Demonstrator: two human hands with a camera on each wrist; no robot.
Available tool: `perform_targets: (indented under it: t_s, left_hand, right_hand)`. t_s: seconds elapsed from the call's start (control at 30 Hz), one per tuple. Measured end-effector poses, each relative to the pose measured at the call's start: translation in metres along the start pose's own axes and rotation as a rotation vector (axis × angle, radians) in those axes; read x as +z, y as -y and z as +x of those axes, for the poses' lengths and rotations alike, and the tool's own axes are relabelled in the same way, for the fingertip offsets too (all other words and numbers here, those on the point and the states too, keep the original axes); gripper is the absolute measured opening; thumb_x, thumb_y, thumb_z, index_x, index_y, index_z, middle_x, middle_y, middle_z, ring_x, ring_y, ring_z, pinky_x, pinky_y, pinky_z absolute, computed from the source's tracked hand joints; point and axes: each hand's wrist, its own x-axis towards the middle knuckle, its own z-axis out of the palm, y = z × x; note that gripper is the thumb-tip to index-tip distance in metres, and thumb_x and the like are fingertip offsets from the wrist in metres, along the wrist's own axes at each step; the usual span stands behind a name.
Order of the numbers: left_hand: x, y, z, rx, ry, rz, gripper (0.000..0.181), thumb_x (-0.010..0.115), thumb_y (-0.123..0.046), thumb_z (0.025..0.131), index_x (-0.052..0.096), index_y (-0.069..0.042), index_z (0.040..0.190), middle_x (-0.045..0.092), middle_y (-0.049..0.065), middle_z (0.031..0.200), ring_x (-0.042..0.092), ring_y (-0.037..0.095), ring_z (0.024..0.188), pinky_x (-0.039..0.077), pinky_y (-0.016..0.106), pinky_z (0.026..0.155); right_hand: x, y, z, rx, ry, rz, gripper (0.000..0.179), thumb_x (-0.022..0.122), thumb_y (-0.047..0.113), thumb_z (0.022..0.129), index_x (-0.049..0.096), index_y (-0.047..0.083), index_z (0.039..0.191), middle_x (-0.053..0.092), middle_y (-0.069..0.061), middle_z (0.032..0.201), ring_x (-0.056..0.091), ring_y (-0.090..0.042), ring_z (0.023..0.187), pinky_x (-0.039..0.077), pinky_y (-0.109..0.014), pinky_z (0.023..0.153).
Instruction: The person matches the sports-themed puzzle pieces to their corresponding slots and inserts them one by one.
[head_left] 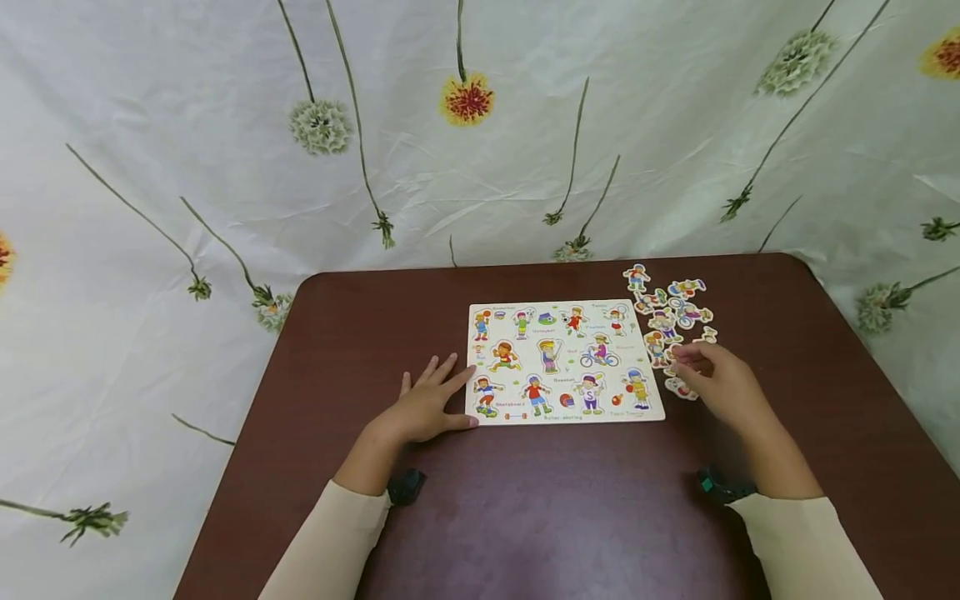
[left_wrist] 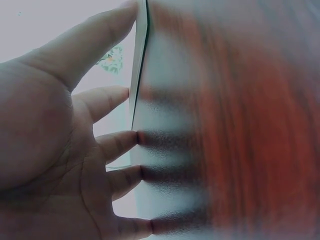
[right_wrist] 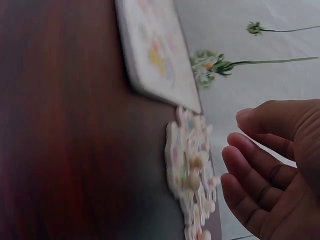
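Note:
A wooden puzzle board (head_left: 527, 358) printed with children playing sports lies flat on the table. My left hand (head_left: 422, 411) is spread at its left side, with the thumb and forefinger touching the board's edge. In the left wrist view, the other fingertips of the left hand (left_wrist: 95, 145) rest on the tabletop. Over the heap of cut-out puzzle pieces (head_left: 662, 323) to the right of the board, my right hand (head_left: 723, 387) hovers with loosely bent fingers. Nothing is between those fingers in the right wrist view, where small round knobs (right_wrist: 192, 181) stand on the pieces.
The dark brown wooden table (head_left: 525, 500) has rounded far corners. Behind it hangs a pale cloth (head_left: 525, 183) printed with flowers. Some puzzle pieces overlap one another close to the board's right edge, and the right hand partly hides the nearest ones.

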Motion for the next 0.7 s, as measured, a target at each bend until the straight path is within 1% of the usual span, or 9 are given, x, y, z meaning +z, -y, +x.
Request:
perform_targets:
  t_s: [0.1,0.2,0.3,0.43,0.5,0.7]
  left_hand:
    - [0.0,-0.001,-0.002,0.003,0.0,0.003,0.087,0.071,-0.052,0.091,0.025,-0.03,0.162,0.008,0.009,0.172,-0.002,0.038,0.159,-0.004,0.074,0.119]
    - [0.0,-0.002,-0.003,0.006,0.002,0.002,0.087,0.07,-0.051,0.092,0.025,-0.03,0.162,0.007,0.009,0.172,-0.002,0.038,0.159,-0.003,0.074,0.119]
    - [0.0,-0.003,-0.003,0.009,0.0,-0.002,0.086,0.07,-0.051,0.092,0.025,-0.029,0.162,0.007,0.009,0.172,-0.002,0.038,0.159,-0.004,0.074,0.119]
    - [-0.001,-0.004,-0.003,0.009,-0.003,-0.004,0.086,0.07,-0.051,0.092,0.025,-0.03,0.162,0.007,0.008,0.172,-0.003,0.037,0.159,-0.005,0.073,0.119]
    - [-0.001,-0.004,-0.003,0.008,-0.004,-0.003,0.086,0.07,-0.051,0.092,0.025,-0.031,0.162,0.007,0.008,0.172,-0.003,0.037,0.159,-0.005,0.072,0.119]
    - [-0.001,-0.002,-0.003,0.0,-0.006,0.003,0.087,0.071,-0.051,0.091,0.025,-0.03,0.162,0.007,0.008,0.172,-0.003,0.037,0.159,-0.004,0.073,0.119]
  right_hand:
    - [-0.005,-0.01,-0.002,-0.034,0.038,-0.081,0.025,0.066,0.013,0.098,0.068,-0.002,0.117,0.065,-0.022,0.108,0.066,-0.034,0.093,0.051,-0.029,0.067]
    - [-0.008,-0.019,-0.003,-0.077,0.078,-0.153,0.021,0.068,0.008,0.093,0.07,-0.003,0.112,0.063,-0.022,0.106,0.067,-0.034,0.089,0.051,-0.033,0.066]
    - [-0.009,-0.026,-0.005,-0.123,0.105,-0.215,0.016,0.069,0.005,0.091,0.072,-0.001,0.105,0.062,-0.021,0.102,0.068,-0.033,0.087,0.052,-0.037,0.069]
    - [-0.01,-0.029,-0.005,-0.156,0.135,-0.25,0.011,0.067,0.001,0.09,0.072,0.001,0.1,0.062,-0.017,0.098,0.067,-0.031,0.087,0.053,-0.042,0.074]
    - [-0.011,-0.03,-0.005,-0.161,0.142,-0.261,0.011,0.066,0.0,0.089,0.072,0.002,0.099,0.063,-0.015,0.096,0.065,-0.028,0.085,0.051,-0.041,0.073]
    - [-0.012,-0.03,-0.003,-0.176,0.171,-0.275,0.011,0.067,-0.001,0.089,0.071,0.002,0.099,0.064,-0.012,0.095,0.065,-0.026,0.083,0.051,-0.039,0.071]
